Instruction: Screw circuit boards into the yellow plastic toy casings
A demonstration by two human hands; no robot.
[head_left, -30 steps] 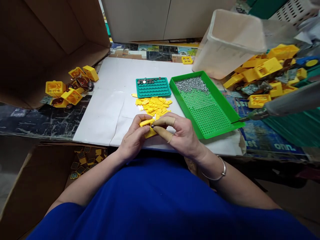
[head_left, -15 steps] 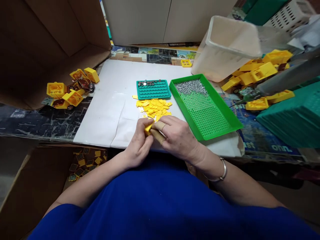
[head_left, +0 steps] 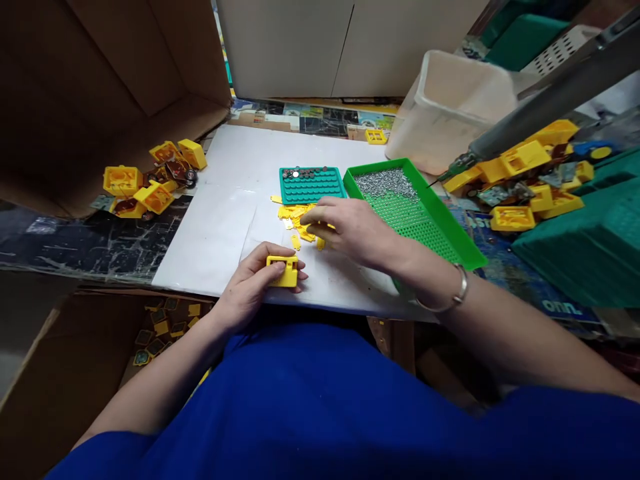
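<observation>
My left hand grips a small yellow plastic case with a window-like opening, thumb across its face, near the table's front edge. Over a heap of flat yellow plastic pieces is my right hand, its covered thumb and index fingertips apart. I make out nothing between those fingers, though the hand hides part of the heap. Behind the heap lies a teal ridged tray with small dark round parts along its back rows. To the right, a green tray holds many silver screws.
An electric screwdriver hangs at the right, its tip above the green tray's edge. A clear plastic bin stands behind. Yellow assemblies lie at left and right. Cardboard boxes flank the left side.
My hands have parted. The left keeps the yellow case and has moved left; the right has let go and moved forward over the heap. The screwdriver has swung up and left.
</observation>
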